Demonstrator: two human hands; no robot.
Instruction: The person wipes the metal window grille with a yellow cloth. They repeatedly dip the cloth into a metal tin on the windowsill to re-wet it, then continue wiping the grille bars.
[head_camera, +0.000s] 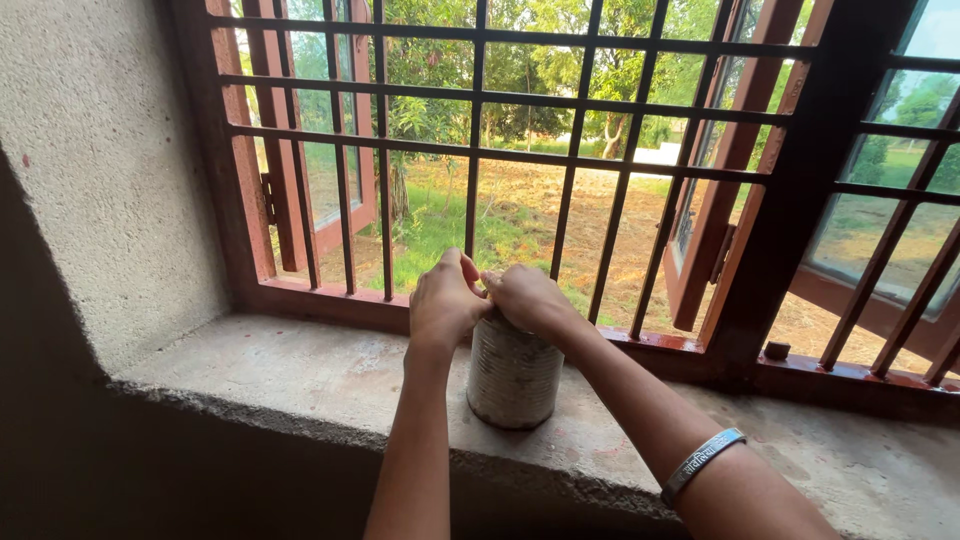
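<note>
Hands meet on top of a cylindrical container (514, 378) that stands upright on a rough concrete window sill (300, 375). The left hand (443, 303) is curled with its fingers bent over the container's top from the left side, thumb tip raised toward the bars. The right hand (528, 297) is closed over the top from the right, knuckles up, its fingers touching those of the left hand at the middle. What lies under the palms is hidden, so whether there is a lid or cap cannot be told; both hands grip the top end of the container. The container's side is pale and dull, with fine horizontal ridges, and its base rests flat on the sill, near the sill's front edge.

A metal bracelet (702, 462) with a blue band circles the right wrist. Behind the hands rises a window grille (476, 150) of dark vertical and horizontal bars set in a reddish-brown frame. Two wooden shutters (320, 160) stand swung outward. A coarse plastered wall (100, 170) flanks the opening on the left. Beyond the bars lie grass, bare earth and trees (520, 70).
</note>
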